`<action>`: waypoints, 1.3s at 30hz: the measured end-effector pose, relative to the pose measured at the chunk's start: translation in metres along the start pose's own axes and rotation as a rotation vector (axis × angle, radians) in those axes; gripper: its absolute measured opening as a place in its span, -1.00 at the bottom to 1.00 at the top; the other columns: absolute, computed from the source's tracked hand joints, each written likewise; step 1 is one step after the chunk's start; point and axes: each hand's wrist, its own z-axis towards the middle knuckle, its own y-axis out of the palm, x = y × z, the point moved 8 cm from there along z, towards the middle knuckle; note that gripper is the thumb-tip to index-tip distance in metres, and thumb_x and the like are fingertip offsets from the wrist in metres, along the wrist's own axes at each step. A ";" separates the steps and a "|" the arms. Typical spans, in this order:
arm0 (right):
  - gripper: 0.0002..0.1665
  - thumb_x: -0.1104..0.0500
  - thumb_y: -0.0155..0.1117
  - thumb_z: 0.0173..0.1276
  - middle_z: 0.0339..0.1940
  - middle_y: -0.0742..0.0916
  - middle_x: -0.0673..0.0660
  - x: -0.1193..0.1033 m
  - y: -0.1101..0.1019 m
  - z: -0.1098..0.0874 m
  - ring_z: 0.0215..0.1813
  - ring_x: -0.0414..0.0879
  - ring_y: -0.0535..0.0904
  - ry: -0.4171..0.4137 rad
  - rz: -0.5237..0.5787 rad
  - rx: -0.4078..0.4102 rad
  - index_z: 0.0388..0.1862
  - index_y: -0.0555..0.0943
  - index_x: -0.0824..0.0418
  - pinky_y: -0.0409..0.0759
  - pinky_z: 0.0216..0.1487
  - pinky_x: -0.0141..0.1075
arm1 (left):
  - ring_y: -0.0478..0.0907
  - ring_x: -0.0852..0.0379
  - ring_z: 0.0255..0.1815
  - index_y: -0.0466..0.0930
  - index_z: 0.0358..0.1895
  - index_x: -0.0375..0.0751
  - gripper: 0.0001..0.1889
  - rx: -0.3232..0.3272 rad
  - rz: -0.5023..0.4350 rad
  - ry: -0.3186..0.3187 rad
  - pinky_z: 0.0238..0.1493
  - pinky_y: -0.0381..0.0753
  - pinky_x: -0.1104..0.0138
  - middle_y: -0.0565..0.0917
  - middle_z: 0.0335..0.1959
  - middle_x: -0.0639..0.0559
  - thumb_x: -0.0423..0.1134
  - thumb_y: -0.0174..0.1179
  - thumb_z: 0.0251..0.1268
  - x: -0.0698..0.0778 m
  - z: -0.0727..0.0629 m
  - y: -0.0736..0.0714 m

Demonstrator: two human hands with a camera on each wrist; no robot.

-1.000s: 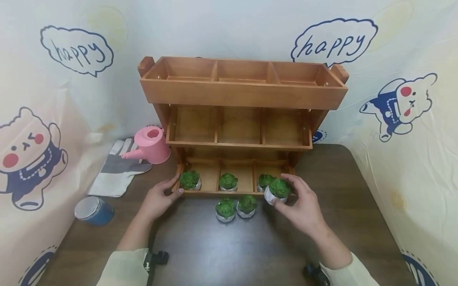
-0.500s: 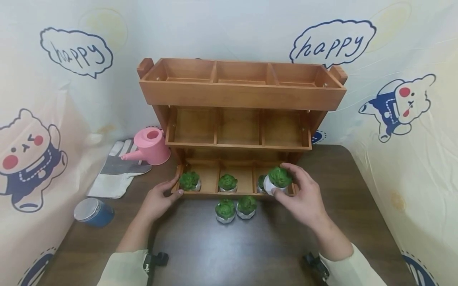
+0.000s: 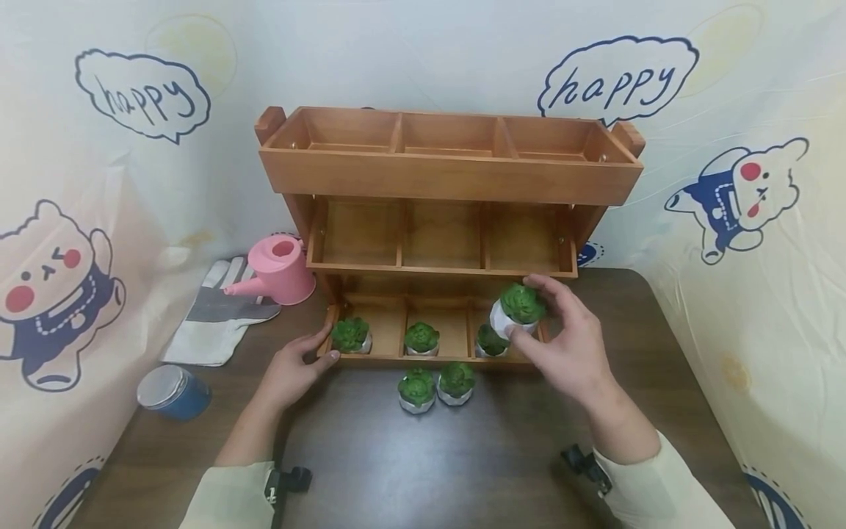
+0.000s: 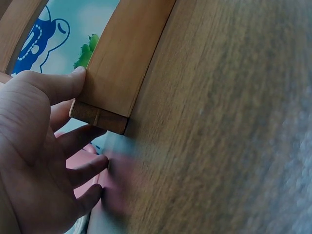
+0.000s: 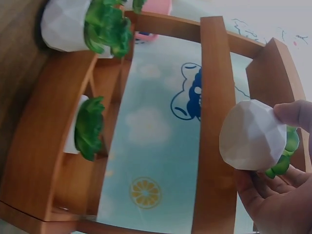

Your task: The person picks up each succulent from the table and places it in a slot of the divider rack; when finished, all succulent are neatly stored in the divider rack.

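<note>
My right hand (image 3: 568, 342) pinches a potted succulent (image 3: 520, 305), green leaves in a white faceted pot (image 5: 253, 135), held up in front of the shelf's right side. Below it, another succulent (image 3: 492, 341) stands in the bottom tier's right compartment. The left and middle compartments of that tier each hold a succulent, the left one (image 3: 351, 335) and the middle one (image 3: 421, 338). With thumb and fingers my left hand (image 3: 297, 371) grips the left front corner of the wooden shelf (image 4: 114, 63). Two more succulents (image 3: 416, 389) stand on the table before the shelf.
The shelf's middle tier (image 3: 439, 234) and top tier (image 3: 449, 176) each have three compartments. Left of it are a pink watering can (image 3: 284, 268), a striped glove (image 3: 221, 316) and a blue jar with a silver lid (image 3: 175, 391). A printed cloth hangs behind.
My right hand has raised the succulent from near the bottom tier's front edge, up and slightly right. The left hand stays on the shelf corner.
</note>
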 end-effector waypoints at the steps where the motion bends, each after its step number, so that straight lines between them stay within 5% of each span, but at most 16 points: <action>1: -0.14 0.22 0.63 0.14 0.31 0.65 -0.01 -0.002 -0.001 0.002 0.26 -0.04 0.64 -0.003 0.002 0.004 0.43 0.49 0.07 0.64 0.25 -0.21 | 0.10 -0.42 0.60 0.23 0.62 0.21 -0.19 0.001 -0.002 0.002 0.44 0.09 -0.44 0.24 0.60 -0.34 0.33 0.23 0.38 0.000 0.000 0.000; 6: -0.12 0.21 0.63 0.15 0.32 0.64 -0.03 -0.007 -0.007 0.012 0.26 -0.06 0.63 -0.008 0.015 0.019 0.45 0.46 0.07 0.60 0.08 -0.54 | 0.10 -0.43 0.60 0.23 0.62 0.21 -0.19 0.001 -0.004 0.004 0.44 0.09 -0.44 0.23 0.60 -0.34 0.33 0.23 0.38 0.001 -0.001 -0.001; 16: -0.05 0.22 0.62 0.16 0.35 0.65 0.07 -0.015 -0.013 0.029 0.35 0.01 0.57 -0.052 0.038 0.046 0.51 0.40 0.06 0.52 0.39 0.09 | 0.10 -0.42 0.60 0.24 0.62 0.20 -0.20 0.008 -0.016 0.013 0.45 0.09 -0.43 0.24 0.60 -0.34 0.29 0.24 0.39 0.001 -0.002 -0.001; 24: -0.05 0.20 0.60 0.18 0.38 0.63 0.09 -0.021 -0.019 0.041 0.35 0.03 0.55 -0.074 0.036 0.055 0.53 0.39 0.04 0.55 0.34 0.15 | 0.13 -0.43 0.59 0.24 0.62 0.21 -0.21 0.010 -0.013 0.006 0.45 0.12 -0.42 0.26 0.59 -0.34 0.29 0.25 0.39 0.000 -0.001 0.000; 32: -0.11 0.18 0.57 0.21 0.36 0.63 0.07 -0.022 -0.022 0.053 0.25 -0.05 0.61 -0.104 -0.011 0.081 0.51 0.40 0.10 0.67 0.11 -0.08 | 0.14 -0.43 0.58 0.23 0.62 0.23 -0.19 0.005 -0.007 0.009 0.44 0.13 -0.42 0.26 0.58 -0.34 0.32 0.24 0.38 0.001 -0.001 -0.001; 39: -0.15 0.16 0.57 0.22 0.34 0.62 0.06 -0.022 -0.022 0.063 0.20 0.01 0.62 -0.099 0.008 0.089 0.47 0.43 0.13 0.69 0.13 0.10 | 0.18 -0.41 0.57 0.24 0.62 0.23 -0.19 0.007 -0.008 0.012 0.43 0.17 -0.41 0.30 0.57 -0.31 0.32 0.26 0.36 0.001 -0.001 -0.001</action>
